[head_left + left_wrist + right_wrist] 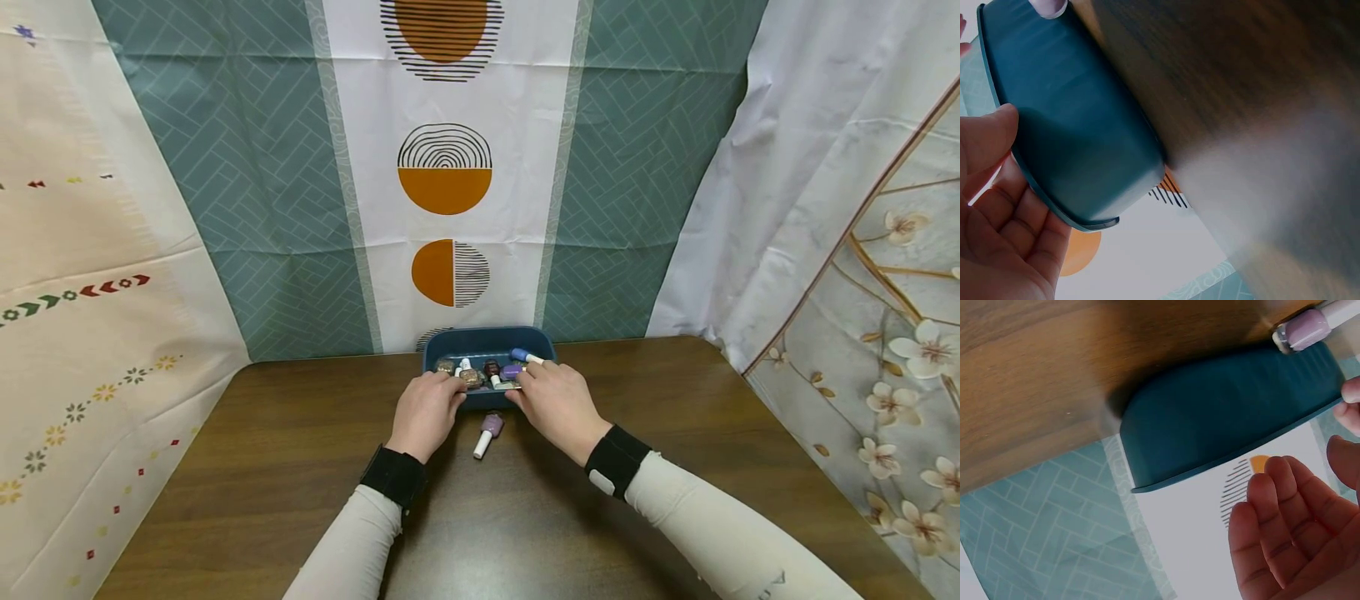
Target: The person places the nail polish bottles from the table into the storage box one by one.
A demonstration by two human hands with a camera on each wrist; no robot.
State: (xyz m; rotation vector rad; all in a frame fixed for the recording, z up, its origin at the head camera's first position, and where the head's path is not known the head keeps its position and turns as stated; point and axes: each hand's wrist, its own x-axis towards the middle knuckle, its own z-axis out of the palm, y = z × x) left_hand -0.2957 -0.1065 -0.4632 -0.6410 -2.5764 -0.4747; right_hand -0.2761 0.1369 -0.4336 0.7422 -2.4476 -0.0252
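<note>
Dark blue plastic forms the tray [487, 337] at the far edge of the wooden counter [262, 467], and in the head view several nail polish bottles [480, 372] lie inside it. One lilac bottle [489, 432] lies outside on the counter, just in front of the tray, between the two hands. The left hand [427, 412] and right hand [555, 404] sit at the tray's near rim with fingers reaching in; whether they pinch anything cannot be told here. The sorting looks nearly whole, with that one bottle left out. The left wrist view shows the left hand's fingers relaxed beside the tray wall. The right wrist view shows the right hand's fingers loose, holding nothing. No label or writing is readable.
</note>
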